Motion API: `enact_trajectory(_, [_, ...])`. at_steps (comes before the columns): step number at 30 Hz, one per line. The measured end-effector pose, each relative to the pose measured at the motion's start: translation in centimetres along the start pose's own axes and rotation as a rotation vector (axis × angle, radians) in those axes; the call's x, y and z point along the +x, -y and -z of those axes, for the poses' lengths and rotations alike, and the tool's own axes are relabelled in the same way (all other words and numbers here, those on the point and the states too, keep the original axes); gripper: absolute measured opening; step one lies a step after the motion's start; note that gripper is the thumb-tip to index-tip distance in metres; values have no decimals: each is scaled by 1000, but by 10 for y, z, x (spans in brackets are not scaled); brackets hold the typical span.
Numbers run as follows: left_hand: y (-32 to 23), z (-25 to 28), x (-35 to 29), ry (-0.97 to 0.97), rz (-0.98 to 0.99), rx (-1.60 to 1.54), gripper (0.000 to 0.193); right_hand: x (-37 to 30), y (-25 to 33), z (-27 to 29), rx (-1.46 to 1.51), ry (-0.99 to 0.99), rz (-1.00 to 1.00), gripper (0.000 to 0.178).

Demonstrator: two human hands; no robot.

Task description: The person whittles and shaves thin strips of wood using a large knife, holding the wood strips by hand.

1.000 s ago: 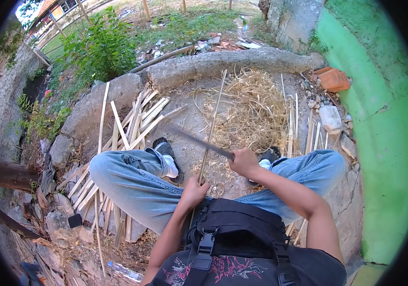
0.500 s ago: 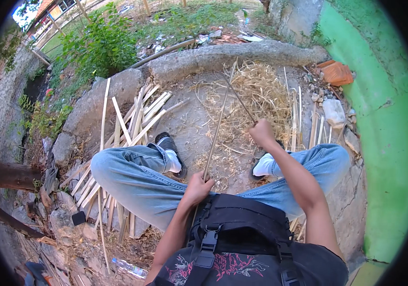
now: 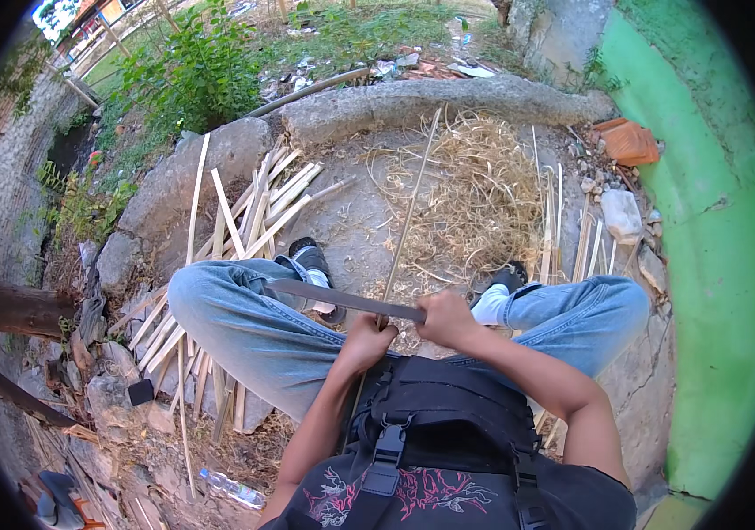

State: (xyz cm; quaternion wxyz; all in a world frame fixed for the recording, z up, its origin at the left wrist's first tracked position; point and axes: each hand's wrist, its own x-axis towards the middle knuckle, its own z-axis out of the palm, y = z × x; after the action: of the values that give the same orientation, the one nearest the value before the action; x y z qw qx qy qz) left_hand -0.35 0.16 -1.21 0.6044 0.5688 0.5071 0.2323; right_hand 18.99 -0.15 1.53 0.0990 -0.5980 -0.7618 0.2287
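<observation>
My left hand is closed around a long thin bamboo strip, just in front of the black bag on my lap. The strip slants up and away toward the low concrete edge. My right hand grips a long-bladed knife whose handle is hidden in my fist. Its flat grey blade points left, crossing the strip just above my left hand and reaching over my left leg. Whether the edge touches the strip I cannot tell.
Split bamboo strips lie piled beside my left foot, with more at the right. Curly shavings heap up ahead. A concrete curb, a green wall, a broken orange tile and a plastic bottle surround me.
My right hand has come back from the far part of the strip toward my left hand. The blade has swung from pointing away to pointing left across the strip.
</observation>
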Motion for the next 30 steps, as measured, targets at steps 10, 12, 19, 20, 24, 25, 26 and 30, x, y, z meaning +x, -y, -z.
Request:
enact_trajectory(10, [-6,6,-1,9,114,19,17,4,0,0,-53,27,-16,22])
enact_trajectory(12, [-6,4,-6,-57,12,66,17,24,-30,-8,-61,-146,-191,20])
enact_trajectory(19, [-8,2,-4,-20,26,25,20,32,-55,-11,-104,-203,-147,20])
enact_trajectory(20, [-5,3,-5,-12,32,32,20,38,-50,-7,-192,-218,-120,21])
enact_trajectory(24, [5,7,-4,1,68,-2,21,49,-35,27,12,-213,-306,22])
enact_trajectory(25, [4,6,-2,20,99,-35,21,41,-30,16,-48,-178,-278,22])
enact_trajectory(26, [1,5,-2,21,95,-32,21,43,-40,13,-49,-184,-278,22])
enact_trajectory(30, [-7,3,-10,26,111,42,22,59,-74,17,-11,-247,-387,22])
